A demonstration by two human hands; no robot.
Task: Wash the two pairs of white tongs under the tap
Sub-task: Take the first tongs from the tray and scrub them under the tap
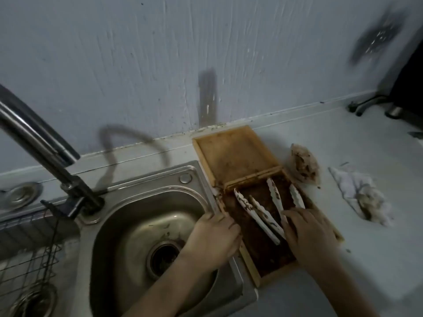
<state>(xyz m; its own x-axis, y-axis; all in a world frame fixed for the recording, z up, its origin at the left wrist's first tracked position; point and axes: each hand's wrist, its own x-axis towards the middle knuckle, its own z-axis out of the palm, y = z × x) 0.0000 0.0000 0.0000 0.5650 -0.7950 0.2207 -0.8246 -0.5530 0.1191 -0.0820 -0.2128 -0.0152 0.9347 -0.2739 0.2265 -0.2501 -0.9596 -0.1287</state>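
Observation:
Two pairs of white tongs, smeared with brown dirt, lie in the lower, dirt-filled part of a wooden tray point(233, 154) right of the sink. The left pair point(254, 213) points up-left. The right pair point(283, 197) has its rear end under my right hand point(309, 234), whose fingers rest on it; whether they grip it is unclear. My left hand point(215, 239) holds the tray's left edge over the sink rim. The steel sink point(137, 216) is empty, and the tap point(43, 145) rises at its left with no water running.
A brown-stained clump point(303, 165) and a crumpled white cloth point(364, 195) lie on the counter right of the tray. A wire rack point(27, 259) sits at the lower left. The wall runs close behind the counter, and dark objects stand at the far right.

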